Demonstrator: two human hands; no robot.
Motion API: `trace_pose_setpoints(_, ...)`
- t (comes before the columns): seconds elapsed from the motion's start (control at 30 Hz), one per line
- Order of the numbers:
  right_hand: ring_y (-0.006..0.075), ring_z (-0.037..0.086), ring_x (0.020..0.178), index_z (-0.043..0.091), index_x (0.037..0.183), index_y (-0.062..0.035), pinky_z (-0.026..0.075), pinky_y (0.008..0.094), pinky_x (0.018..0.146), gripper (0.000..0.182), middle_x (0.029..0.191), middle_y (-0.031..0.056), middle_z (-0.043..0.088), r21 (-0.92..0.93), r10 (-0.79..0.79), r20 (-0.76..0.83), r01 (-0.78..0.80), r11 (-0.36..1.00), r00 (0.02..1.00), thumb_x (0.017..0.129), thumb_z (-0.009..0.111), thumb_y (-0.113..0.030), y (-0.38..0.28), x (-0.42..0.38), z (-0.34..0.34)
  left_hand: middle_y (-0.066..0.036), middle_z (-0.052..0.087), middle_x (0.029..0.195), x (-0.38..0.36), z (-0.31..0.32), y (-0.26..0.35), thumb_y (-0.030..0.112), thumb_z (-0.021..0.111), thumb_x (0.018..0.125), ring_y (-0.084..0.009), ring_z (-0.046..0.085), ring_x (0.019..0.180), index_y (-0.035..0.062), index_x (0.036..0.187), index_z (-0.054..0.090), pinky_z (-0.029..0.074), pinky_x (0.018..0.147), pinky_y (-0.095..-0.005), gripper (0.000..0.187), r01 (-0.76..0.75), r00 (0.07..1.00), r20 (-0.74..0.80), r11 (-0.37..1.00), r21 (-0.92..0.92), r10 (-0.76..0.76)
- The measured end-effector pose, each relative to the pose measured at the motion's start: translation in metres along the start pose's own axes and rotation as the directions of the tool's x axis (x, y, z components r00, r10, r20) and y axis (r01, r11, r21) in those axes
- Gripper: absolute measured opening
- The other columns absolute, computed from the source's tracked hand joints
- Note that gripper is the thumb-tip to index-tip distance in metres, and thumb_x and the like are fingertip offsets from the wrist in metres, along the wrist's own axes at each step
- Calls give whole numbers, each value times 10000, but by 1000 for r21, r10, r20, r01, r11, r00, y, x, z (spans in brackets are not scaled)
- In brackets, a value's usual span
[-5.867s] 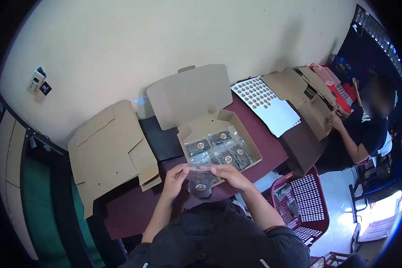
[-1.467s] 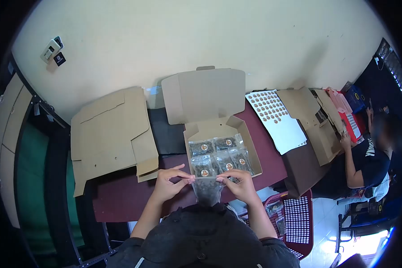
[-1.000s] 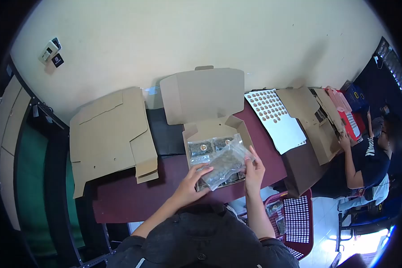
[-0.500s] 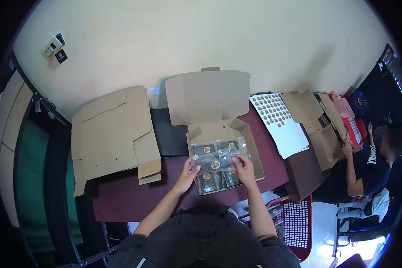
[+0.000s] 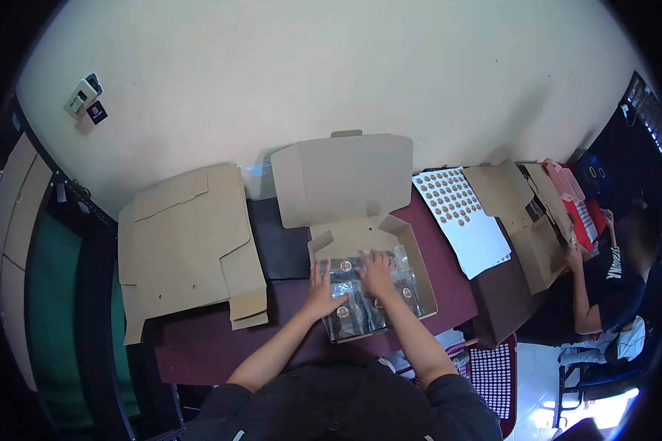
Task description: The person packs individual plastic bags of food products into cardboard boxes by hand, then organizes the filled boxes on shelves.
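An open cardboard box (image 5: 425, 283) stands in front of me with its lid raised toward the wall. Several clear plastic packets (image 5: 343, 316) with dark contents and round stickers lie inside it. My left hand (image 5: 321, 292) rests with spread fingers on the packets at the box's left side. On the upper middle of the packets lies my right hand (image 5: 377, 275), its fingers apart and pressing flat. One packet (image 5: 346, 266) shows between the two hands.
Flattened cardboard boxes (image 5: 184, 242) lie on the left of the dark red table (image 5: 206, 360). Sticker sheets (image 5: 467, 239) are right of the box. Farther right, a person (image 5: 610, 279) touches another open box (image 5: 541, 250). A red basket (image 5: 491, 382) stands below.
The packet held up between both hands is now down in the box. Both hands have moved forward onto the packets, and their fingers have spread. The view has tilted slightly upward.
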State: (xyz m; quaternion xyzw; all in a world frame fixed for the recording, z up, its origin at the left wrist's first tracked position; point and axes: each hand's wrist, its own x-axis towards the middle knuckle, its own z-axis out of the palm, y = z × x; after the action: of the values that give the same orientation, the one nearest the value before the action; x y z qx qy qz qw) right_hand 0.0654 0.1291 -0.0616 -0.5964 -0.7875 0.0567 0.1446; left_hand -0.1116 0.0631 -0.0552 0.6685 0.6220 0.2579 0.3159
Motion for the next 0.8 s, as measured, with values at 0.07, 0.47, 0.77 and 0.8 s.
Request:
trace_pose_setpoints(0.07, 345, 387, 1218, 522, 1259, -233, 273, 493, 1009, 463, 1281, 164, 459, 49, -30, 59, 27, 998, 998, 820, 608, -349, -5, 2, 9, -289, 17, 1471, -3, 9, -9, 374, 724, 704, -446, 25, 1368, 117, 1458, 46, 115, 1103, -505, 1046, -40, 999, -19, 999, -21, 40)
trace_pose_setpoints(0.47, 334, 448, 1207, 582, 1209, -239, 268, 562, 1034, 410, 1278, 167, 505, 230, -178, 273, 116, 966, 945, 816, 561, -124, 6, 12, 30, -243, 127, 1478, -19, 29, -16, 409, 593, 801, -420, 54, 1377, 78, 1417, 261, 45, 1076, -585, 775, 11, 997, 77, 975, 222, -28)
trace_pose_setpoints(0.77, 376, 384, 1248, 539, 1202, -59, 293, 449, 1046, 398, 1226, 166, 533, 443, 44, -221, 60, 894, 974, 807, 579, -78, 5, -55, -41, -242, 248, 1428, -41, 26, 25, 347, 581, 824, -428, 132, 1360, 112, 1367, 362, 83, 1096, -543, 631, -81, 995, -34, 975, 209, 90)
trace_pose_setpoints(0.8, 376, 384, 1248, 539, 1202, -59, 293, 449, 1046, 398, 1226, 166, 533, 446, 79, -219, 28, 894, 973, 807, 579, -78, 14, -71, -43, -242, 248, 1428, -45, 28, 37, 347, 581, 824, -428, 132, 1360, 112, 1367, 362, 83, 1096, -543, 631, -99, 995, -1, 972, 212, 102)
